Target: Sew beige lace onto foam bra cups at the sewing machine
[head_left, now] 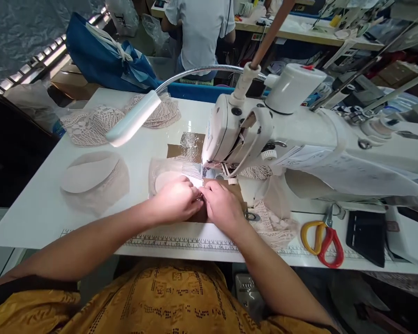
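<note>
Pale sheer fabric (pixel 155 169) lies just left of the sewing machine's needle area, with a smooth light oval part in it. My left hand (pixel 176 200) is closed at the near edge of this fabric, its fingers curled. Close beside it, my right hand (pixel 225 204) pinches at the same edge, and the fingertips of both hands almost meet. The head of the white sewing machine (pixel 218 134) stands right behind my fingers. What exactly lies between the fingertips is mostly hidden.
A lamp (pixel 134 118) on a bendable neck hangs over the table. Lace pieces (pixel 94 124) and a sheer cup piece (pixel 95 178) lie left; more lace (pixel 273 227), scissors (pixel 322 241) and a black phone-like device (pixel 365 236) lie right. A co-worker (pixel 200 32) sits beyond.
</note>
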The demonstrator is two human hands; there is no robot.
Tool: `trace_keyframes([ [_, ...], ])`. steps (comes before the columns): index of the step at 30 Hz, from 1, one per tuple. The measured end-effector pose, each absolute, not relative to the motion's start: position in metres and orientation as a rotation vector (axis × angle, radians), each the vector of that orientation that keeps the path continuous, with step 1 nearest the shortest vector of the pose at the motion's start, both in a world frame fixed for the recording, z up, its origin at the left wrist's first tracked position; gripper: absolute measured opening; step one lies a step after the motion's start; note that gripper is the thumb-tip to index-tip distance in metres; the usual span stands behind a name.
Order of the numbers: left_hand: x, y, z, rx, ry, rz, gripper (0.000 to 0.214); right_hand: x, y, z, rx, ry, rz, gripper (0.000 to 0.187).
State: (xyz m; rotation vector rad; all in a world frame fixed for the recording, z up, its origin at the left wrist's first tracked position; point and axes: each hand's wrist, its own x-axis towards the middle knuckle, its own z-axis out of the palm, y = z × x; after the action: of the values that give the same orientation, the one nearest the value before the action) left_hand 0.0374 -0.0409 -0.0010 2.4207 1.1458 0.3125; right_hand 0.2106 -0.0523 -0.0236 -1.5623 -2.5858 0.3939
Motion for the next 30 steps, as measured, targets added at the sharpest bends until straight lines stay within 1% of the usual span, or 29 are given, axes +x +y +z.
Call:
trace_keyframes([
  [1,0.031,-0.037,0.003,2.413,1.068,0.285,0.027,0.210,-0.053,-0.024,-1.565,-2.614,0.346,0.033],
  [3,0.023,-0.030,0.001,2.400,1.005,0.341,0.029,0.209,-0.054,-0.025,-1.592,-2.656,0.270,0.035],
  [7,0.020,-0.023,-0.026,2.614,1.071,0.522,0.032,0.207,-0.054,-0.023,-1.696,-2.695,0.202,0.042],
  [12,0.023,-0.010,-0.049,2.778,1.009,0.596,0.035,0.204,-0.049,-0.024,-1.778,-2.660,0.192,0.045],
  [19,0.019,0.006,-0.052,2.787,0.937,0.619,0.037,0.201,-0.045,-0.026,-1.855,-2.596,0.188,0.049],
  [25,0.017,0.005,-0.052,2.750,0.942,0.676,0.035,0.205,-0.046,-0.028,-1.802,-2.613,0.198,0.051],
  [30,0.018,0.009,-0.049,2.724,1.028,0.605,0.036,0.208,-0.048,-0.030,-1.780,-2.616,0.206,0.051],
])
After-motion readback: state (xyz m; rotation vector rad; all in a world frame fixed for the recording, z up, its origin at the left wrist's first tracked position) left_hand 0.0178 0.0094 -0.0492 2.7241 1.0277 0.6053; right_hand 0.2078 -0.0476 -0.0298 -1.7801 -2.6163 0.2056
